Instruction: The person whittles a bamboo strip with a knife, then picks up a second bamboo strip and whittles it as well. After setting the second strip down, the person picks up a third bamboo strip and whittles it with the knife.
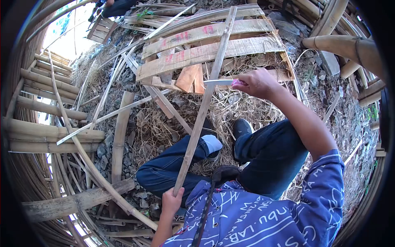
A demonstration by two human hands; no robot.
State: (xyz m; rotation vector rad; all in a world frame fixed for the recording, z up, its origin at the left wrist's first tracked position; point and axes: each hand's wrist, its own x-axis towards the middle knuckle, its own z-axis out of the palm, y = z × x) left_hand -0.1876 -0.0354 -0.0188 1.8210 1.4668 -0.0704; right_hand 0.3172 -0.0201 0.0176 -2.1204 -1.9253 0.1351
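- the left hand (172,201) has its fingers closed around the near end of a long wooden strip (194,136), with the thumb along it.
- the right hand (256,83) has its fingers curled around the pink handle (238,85) of a knife; the finger pads are mostly hidden.
- the knife blade (220,82) points left and meets the strip, roughly crosswise; how deep its edge sits, if at all, cannot be told.
- the strip runs away from the left hand, between the knees in view, and its far end lies across the view of a slatted wooden frame (242,46); whether the 2 touch cannot be told.
- the frame has pink marks on 3 of its slats and lies on ground strewn with straw (158,127) and stones.
- 2 short wood pieces (188,78) stick out by the frame's near edge.
- bamboo poles (53,127) lie at the left, with a bent bamboo strip (84,158) crossing them.
- at the top left, part of another person (117,4) shows near a small wooden crate (101,31).
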